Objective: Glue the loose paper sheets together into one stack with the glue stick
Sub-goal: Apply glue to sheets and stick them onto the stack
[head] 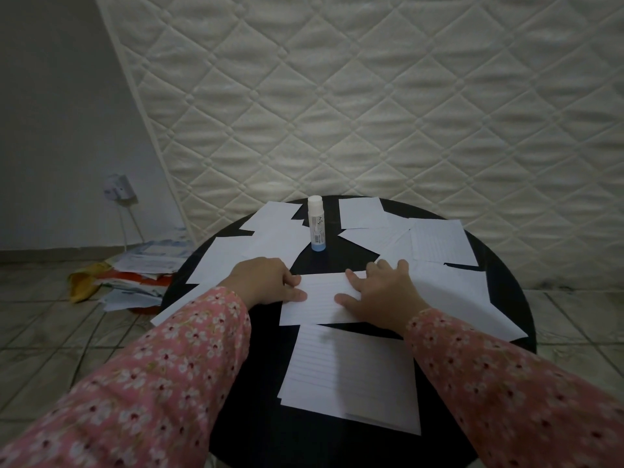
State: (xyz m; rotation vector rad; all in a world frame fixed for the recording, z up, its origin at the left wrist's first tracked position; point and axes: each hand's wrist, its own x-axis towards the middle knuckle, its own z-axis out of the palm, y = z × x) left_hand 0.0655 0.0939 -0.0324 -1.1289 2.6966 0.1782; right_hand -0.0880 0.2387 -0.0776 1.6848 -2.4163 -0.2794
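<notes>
On the tiled floor at the far left, a heap of papers (141,275) lay by the wall, below a wall socket (119,188) with a cord hanging from it. A quilted mattress (371,96) stood on edge behind the round black counter (506,288).

On the counter's left side, several loose sheets (256,238) overlapped one another. The left hand (266,282), in a pink flowered sleeve (152,376), had its grip curled onto the left edge of a lined sheet (320,298) in the middle of the counter, thumb on top of the paper and fingers folded at the edge.

The glue stick (316,222) stood upright and capped near the far rim, between the left and right groups of paper, well apart from both hands.

Just nearer than the held sheet, a lined stack (351,376) lay flat, its top edge slightly tucked beneath that sheet.

The right hand (381,292) lay flat on the right half of the same lined sheet, its grip apart, fingers spread and pressing down. Further right, more sheets (439,241) were scattered to the counter's edge.
</notes>
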